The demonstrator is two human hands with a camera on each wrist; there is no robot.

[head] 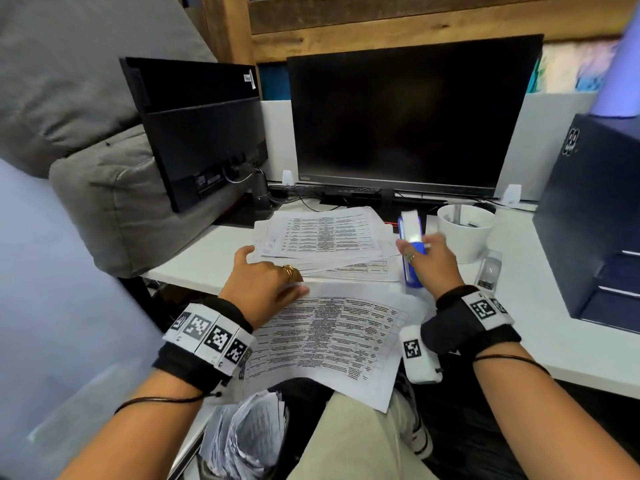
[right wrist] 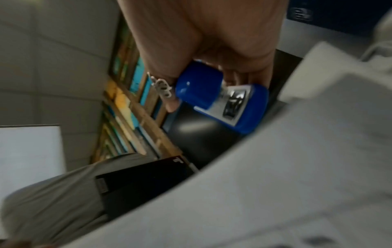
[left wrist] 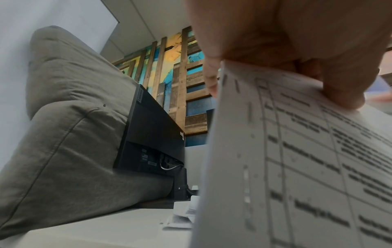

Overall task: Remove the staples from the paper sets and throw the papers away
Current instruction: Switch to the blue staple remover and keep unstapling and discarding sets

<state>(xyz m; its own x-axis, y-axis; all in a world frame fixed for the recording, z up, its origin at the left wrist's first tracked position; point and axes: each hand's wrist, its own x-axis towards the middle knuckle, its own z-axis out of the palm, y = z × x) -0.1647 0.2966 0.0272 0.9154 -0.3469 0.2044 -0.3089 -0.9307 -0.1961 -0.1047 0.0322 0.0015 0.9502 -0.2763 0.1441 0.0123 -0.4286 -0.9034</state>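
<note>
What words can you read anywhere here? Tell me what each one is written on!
"Lenovo": on the back of the black side monitor, running up its corner.
Printed tables on the paper set that the left hand pinches: too blurred to read.
Paper stack on the desk: print too small.
White sticker on that monitor: unreadable.
Blue staple remover in the right hand: no words show.

Office workstation showing. Two dark monitors (head: 408, 116) sitting on white desk (head: 540, 327), cables trailing beneath, second monitor (head: 197, 129) turning its back. Printed table sheets (head: 325, 233) piling before screens; white cup (head: 464, 233) standing at right, dark drawer unit (head: 595, 216) beside it. White partition panels (head: 277, 140) rising behind. Grey cushioned sofa (head: 104, 174) pressing against desk's left end; wooden slat wall (left wrist: 180, 83) with painted panels backing everything.
</note>
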